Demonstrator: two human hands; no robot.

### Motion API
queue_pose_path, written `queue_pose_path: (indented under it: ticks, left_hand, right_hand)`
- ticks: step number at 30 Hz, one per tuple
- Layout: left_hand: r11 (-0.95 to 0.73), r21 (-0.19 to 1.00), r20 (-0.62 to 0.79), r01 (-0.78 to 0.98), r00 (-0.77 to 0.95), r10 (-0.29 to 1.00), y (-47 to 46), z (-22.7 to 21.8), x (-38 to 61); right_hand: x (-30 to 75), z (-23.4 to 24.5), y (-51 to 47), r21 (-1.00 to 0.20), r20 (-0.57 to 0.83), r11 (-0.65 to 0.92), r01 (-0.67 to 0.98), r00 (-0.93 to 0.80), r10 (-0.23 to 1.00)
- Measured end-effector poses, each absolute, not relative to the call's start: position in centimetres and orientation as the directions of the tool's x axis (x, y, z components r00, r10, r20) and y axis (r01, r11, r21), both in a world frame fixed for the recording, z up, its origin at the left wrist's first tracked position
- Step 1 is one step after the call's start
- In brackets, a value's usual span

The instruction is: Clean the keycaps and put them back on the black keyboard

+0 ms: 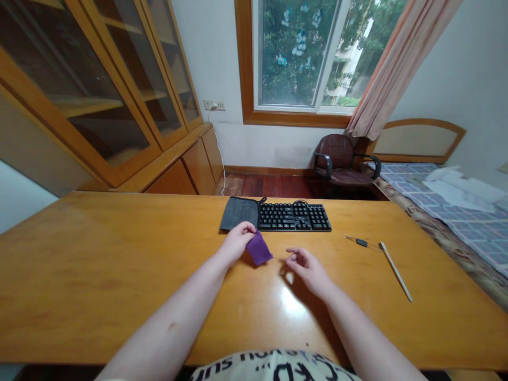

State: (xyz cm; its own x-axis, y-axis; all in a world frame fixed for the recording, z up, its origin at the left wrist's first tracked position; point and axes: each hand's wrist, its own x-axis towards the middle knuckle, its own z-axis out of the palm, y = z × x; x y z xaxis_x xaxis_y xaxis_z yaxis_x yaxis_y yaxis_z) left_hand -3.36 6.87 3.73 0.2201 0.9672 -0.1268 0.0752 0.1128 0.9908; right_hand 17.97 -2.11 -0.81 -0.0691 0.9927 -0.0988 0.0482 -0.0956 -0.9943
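A small purple cloth [259, 248] hangs from my left hand [238, 241], whose thumb and fingers pinch it by its upper left corner. My right hand [307, 270] hovers over the table to the right of the cloth, apart from it, its index finger stretched out and the others loosely curled, with nothing visible in it. Just beyond my left hand lies a dark grey fabric pouch [239, 212] with a loop at its corner. The pouch rests against the left end of a black keyboard [294, 216].
On the right of the wooden table [119, 275] lie a pale stick [396, 272] and a small dark piece with thin wires [361, 242]. Beyond the table stand a glass-door cabinet [154, 114], a brown armchair [343, 159] and a bed [448, 196].
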Motion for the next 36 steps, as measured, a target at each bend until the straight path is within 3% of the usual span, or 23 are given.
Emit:
queue_pose_path:
  ticks: [4,11,16,19,21,24,26,28,30,36]
  left_hand:
    - [0.115,0.960,-0.177,0.254,0.235,0.956,11.1,5.7,-7.0]
    - [-0.049,0.857,-0.148,0.512,0.338,0.929,19.4,6.4,-9.3]
    - [-0.162,0.752,-0.068,0.640,0.319,0.945,22.4,4.8,-9.2]
    - [-0.230,0.677,0.066,0.699,0.253,0.965,22.2,4.1,-9.2]
    - [-0.271,0.630,0.152,0.728,0.226,0.962,21.1,3.6,-9.1]
    - [-0.416,0.434,0.243,0.799,0.341,0.908,18.9,2.3,-8.7]
    - [-0.496,0.238,0.181,0.835,0.464,0.867,17.6,1.2,-8.2]
    - [-0.516,0.108,0.073,0.850,0.511,0.857,16.9,0.2,-7.7]
    - [-0.504,0.064,0.027,0.861,0.504,0.863,16.6,-0.1,-7.3]
    - [-0.429,0.198,0.265,0.881,0.373,0.889,14.4,2.4,-6.0]
  right_hand:
    - [19.7,-1.2,-2.5,-0.992,-0.085,-0.085,0.097,0.006,0.996]
    - [23.6,-1.8,-3.2,-0.987,-0.084,-0.104,0.123,0.154,0.984]
    - [27.4,-2.6,-4.8,-0.940,-0.093,-0.180,0.288,0.291,0.952]
    - [31.1,-2.8,-6.1,-0.774,-0.018,-0.276,0.570,0.417,0.909]
    - [33.8,-2.5,-6.9,-0.537,0.075,-0.407,0.739,0.522,0.850]
    - [37.1,-1.8,-7.8,-0.149,0.148,-0.685,0.713,0.701,0.697]
    - [38.3,-1.6,-8.0,-0.027,0.085,-0.774,0.632,0.773,0.629]
    - [38.9,-1.5,-8.1,0.008,0.000,-0.785,0.619,0.785,0.619]
    - [39.2,-1.6,-8.0,0.012,-0.048,-0.782,0.623,0.782,0.622]
    - [40.1,-1.1,-8.4,-0.082,-0.150,-0.856,0.510,0.843,0.517]
